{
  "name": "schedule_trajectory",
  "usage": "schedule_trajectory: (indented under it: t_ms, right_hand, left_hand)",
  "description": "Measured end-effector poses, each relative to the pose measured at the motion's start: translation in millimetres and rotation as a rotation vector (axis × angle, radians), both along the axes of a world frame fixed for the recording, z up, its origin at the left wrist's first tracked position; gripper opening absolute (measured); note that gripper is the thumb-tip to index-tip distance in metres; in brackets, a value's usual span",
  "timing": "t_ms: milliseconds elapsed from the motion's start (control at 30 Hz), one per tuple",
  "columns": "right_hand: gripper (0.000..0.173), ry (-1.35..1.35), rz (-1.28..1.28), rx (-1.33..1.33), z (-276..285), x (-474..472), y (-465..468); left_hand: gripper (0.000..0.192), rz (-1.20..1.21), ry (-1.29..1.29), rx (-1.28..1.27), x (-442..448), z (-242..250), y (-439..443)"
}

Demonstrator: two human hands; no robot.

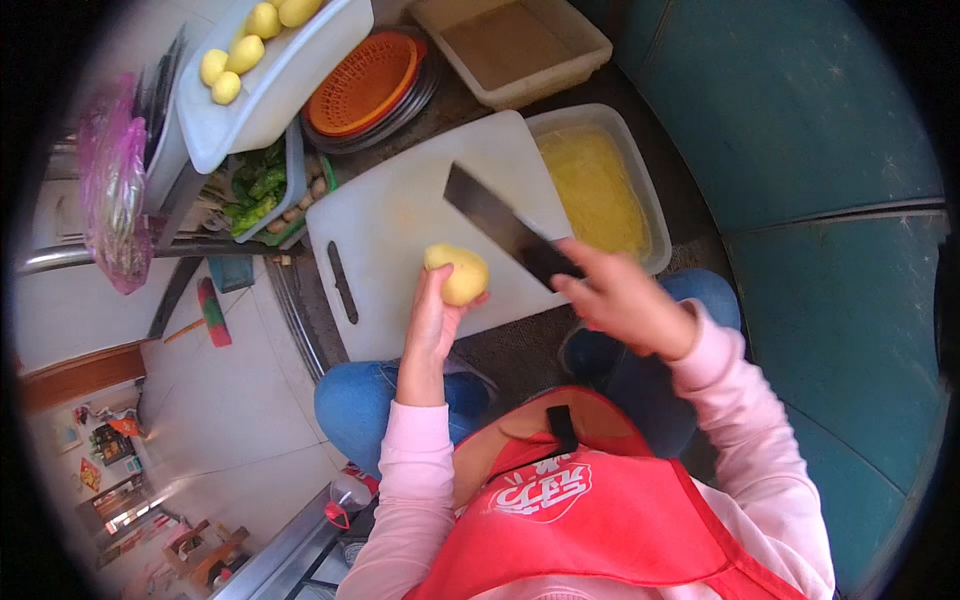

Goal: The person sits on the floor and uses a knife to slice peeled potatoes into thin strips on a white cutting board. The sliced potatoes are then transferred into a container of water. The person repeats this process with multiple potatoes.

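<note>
My left hand [435,307] holds a peeled yellow potato [466,276] above the near part of a white plastic cutting board [390,217]. In my right hand [619,289] is the handle of a cleaver [499,217]; its broad dark blade slants up and left over the board, apart from the potato. Beyond the board's right edge sits a translucent plastic tub [660,240] with yellow contents in liquid, perhaps cut potato. More peeled potatoes [245,54] lie in a white tray [277,97] at the upper left.
An orange plastic colander [364,82] rests on stacked metal plates behind the board. An off-white bin [540,86] stands at the back. Leafy greens [259,187] fill a container at left, near a pink plastic bag [116,187]. Green panels [825,300] rise on the right.
</note>
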State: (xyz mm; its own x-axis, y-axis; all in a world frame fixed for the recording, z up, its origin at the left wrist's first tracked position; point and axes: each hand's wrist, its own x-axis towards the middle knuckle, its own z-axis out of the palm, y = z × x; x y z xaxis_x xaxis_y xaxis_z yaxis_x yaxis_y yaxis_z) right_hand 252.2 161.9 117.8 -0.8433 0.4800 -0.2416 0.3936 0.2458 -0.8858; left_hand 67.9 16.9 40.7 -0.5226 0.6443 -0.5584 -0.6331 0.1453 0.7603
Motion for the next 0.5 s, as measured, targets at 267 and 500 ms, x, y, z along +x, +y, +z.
schedule_trajectory:
  t_ms: [267, 500]
  right_hand:
    - [0.027, -0.124, -0.129, 0.290, -62, -42, -50]
    - [0.037, -0.139, -0.107, 0.317, -70, -50, -50]
  left_hand:
    - [0.049, -0.313, 0.981, -0.640, -11, -10, 17]
    - [0.052, -0.294, 0.918, -0.427, -8, -18, 11]
